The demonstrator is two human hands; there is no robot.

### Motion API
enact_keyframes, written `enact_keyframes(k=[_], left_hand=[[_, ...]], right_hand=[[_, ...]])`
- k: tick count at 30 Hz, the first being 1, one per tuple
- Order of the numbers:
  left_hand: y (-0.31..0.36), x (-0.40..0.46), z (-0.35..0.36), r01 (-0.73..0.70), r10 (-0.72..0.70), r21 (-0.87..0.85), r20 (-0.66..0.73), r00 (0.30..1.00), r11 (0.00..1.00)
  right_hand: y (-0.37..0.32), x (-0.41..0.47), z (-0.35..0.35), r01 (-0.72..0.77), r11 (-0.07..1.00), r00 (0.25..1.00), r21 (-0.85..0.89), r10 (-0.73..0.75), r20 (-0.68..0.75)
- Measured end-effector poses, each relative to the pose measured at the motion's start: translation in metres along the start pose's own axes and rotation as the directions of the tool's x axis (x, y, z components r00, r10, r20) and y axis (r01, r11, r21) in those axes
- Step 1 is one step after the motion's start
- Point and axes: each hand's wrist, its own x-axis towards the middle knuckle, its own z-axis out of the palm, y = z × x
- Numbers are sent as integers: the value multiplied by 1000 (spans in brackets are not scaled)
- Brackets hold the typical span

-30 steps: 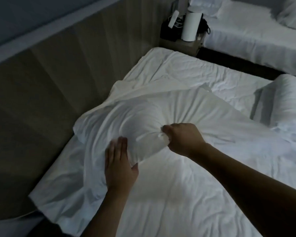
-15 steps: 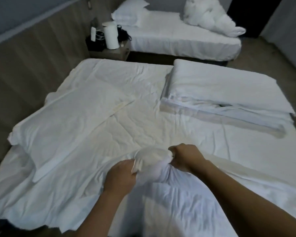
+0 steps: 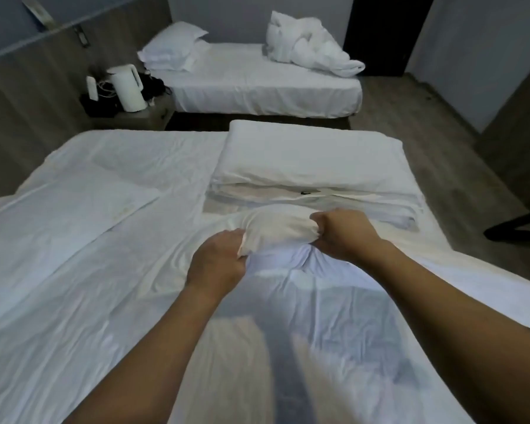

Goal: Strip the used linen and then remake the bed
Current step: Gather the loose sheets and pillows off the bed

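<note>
A white kettle (image 3: 128, 91) stands on the bedside table (image 3: 141, 115).

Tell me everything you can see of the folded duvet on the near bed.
The folded duvet is white, thick and soft-looking, folded into a broad stack with layered edges facing the camera. It lies flat on the far right part of the near bed, on the wrinkled sheet. A small dark object sits at its front edge. Neither hand touches it.

The pillow (image 3: 276, 231) is off the head of the bed now (a second ago it lay there), bunched between both hands; the left hand (image 3: 219, 264), flat before, has taken a grip.
</note>
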Motion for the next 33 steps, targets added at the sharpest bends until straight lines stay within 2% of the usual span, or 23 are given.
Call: enact_keyframes(k=[4,6,8,9,10,11,12,13,14,15,18,21,24,28,33], left_hand=[[95,20,40,-73,80,58,-120,990,996],[132,22,69,-87,96,73,-130,987,993],[157,15,106,-85,90,116,-37,995,990],[167,7,123,-72,59,130,106,993,989],[176,-1,140,-32,-14,153,295,955,988],[184,-10,151,28,-120,196,480,869,980],[191,-17,158,99,-231,242,609,759,965],[196,-23,161,160,-313,279,686,656,947],[200,-26,161,197,-348,288,722,598,937],[203,-29,158,220,-348,270,725,594,937],[200,-34,139,277,-356,226,645,676,934],[182,-46,113,383,-420,184,525,740,905],[157,-67,82,455,-470,141,409,782,879],[108,-89,31,509,-530,149,246,812,848],[12,-127,-31,539,-571,204,155,806,817]], right_hand=[[101,-34,-15,-33,999,997,-11,33,-69],[143,-54,-3,-41,999,997,28,43,-60],[175,-81,24,-89,992,995,89,84,62],[188,-99,42,-136,982,977,128,112,179],[199,-119,62,-192,971,933,143,136,333],[206,-139,79,-241,958,865,155,140,482],[212,-158,93,-300,939,783,166,143,605],[217,-172,103,-362,915,716,179,150,681],[220,-181,107,-411,891,679,193,158,717],[223,-183,108,-436,876,672,206,165,722],[215,-166,98,-388,884,749,262,136,648],[178,-135,80,-275,900,846,340,59,529],[118,-111,65,-137,908,906,397,-47,420],[19,-91,54,44,894,929,447,-200,310],[-116,-59,58,232,884,924,407,-331,193]])
